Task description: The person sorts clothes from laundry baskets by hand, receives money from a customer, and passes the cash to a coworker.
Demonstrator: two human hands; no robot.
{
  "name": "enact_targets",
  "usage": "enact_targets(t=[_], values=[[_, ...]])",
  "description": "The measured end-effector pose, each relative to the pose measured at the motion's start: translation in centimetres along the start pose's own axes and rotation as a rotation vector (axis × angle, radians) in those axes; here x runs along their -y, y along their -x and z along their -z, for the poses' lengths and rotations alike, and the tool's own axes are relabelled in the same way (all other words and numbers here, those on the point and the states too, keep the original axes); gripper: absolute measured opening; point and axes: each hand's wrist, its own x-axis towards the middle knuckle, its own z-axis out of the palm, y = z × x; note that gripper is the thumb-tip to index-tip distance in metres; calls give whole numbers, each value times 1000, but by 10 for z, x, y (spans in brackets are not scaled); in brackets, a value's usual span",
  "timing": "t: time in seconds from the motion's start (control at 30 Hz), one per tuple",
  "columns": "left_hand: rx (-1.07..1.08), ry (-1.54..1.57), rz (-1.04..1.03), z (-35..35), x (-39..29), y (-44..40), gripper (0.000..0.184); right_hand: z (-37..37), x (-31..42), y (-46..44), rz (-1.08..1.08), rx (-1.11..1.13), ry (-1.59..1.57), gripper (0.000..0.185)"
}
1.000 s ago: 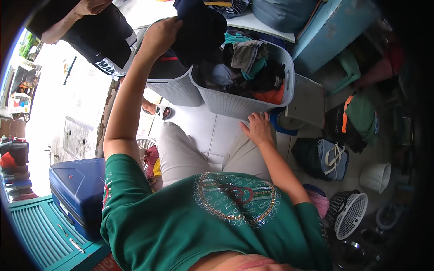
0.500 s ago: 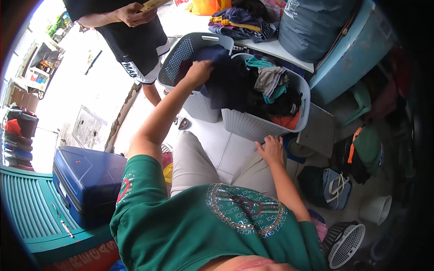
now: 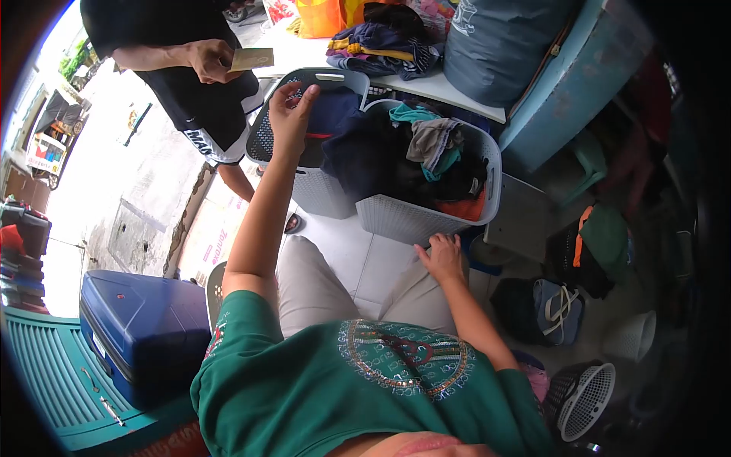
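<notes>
My left hand (image 3: 290,120) is raised over the left laundry basket (image 3: 329,183), its fingers slightly curled and apart, with nothing in them. Dark navy clothes (image 3: 335,114) lie inside that basket under the hand. Beside it stands a second grey basket (image 3: 426,222), heaped with black clothes (image 3: 373,156), a grey garment (image 3: 432,143), teal cloth (image 3: 415,114) and an orange piece (image 3: 463,207). Black cloth hangs over its left rim toward the first basket. On my right knee rests my right hand (image 3: 442,259), fingers spread, just in front of the second basket.
A person in black (image 3: 164,68) stands at the left basket, holding a flat yellowish item (image 3: 253,59). Folded clothes (image 3: 384,46) and a large grey bag (image 3: 487,53) sit on the white shelf. A blue suitcase (image 3: 145,320) is at my left; a bag (image 3: 560,312) lies at right.
My left hand has let go of the dark clothes and lifted up and left. The other person's hand with the flat item moved down and left in view. My right hand stays on the knee.
</notes>
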Motion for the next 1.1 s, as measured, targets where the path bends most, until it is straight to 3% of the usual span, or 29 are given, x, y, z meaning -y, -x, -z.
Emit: enact_targets(t=[0.07,0.2,0.37,0.47,0.53,0.6,0.67,0.8,0.93,1.1], values=[[-95,148,-14,-6,-18,9,51,-1,-1,0,4,33,2,46],[-285,472,198,3,-44,-3,72,-6,-3,2,26,-17,15,45],[-328,613,196,34,-14,-26,34,-14,-10,5,-28,-2,-18,46],[-357,558,186,36,-16,-19,35,-15,-11,7,-30,35,-22,50],[-337,352,142,33,-17,-12,42,-15,-11,8,-44,23,-22,50],[-413,559,216,25,-32,-5,44,-11,-11,9,-55,16,-12,50],[-424,563,208,25,-31,-1,42,-7,-9,11,-56,41,-47,49],[-350,529,242,21,-30,17,39,-4,-8,11,-54,63,-41,49],[-106,346,223,-4,-31,81,39,-7,-7,10,-49,61,-25,49],[383,203,318,-10,4,183,28,-14,-9,12,-45,-9,0,48]])
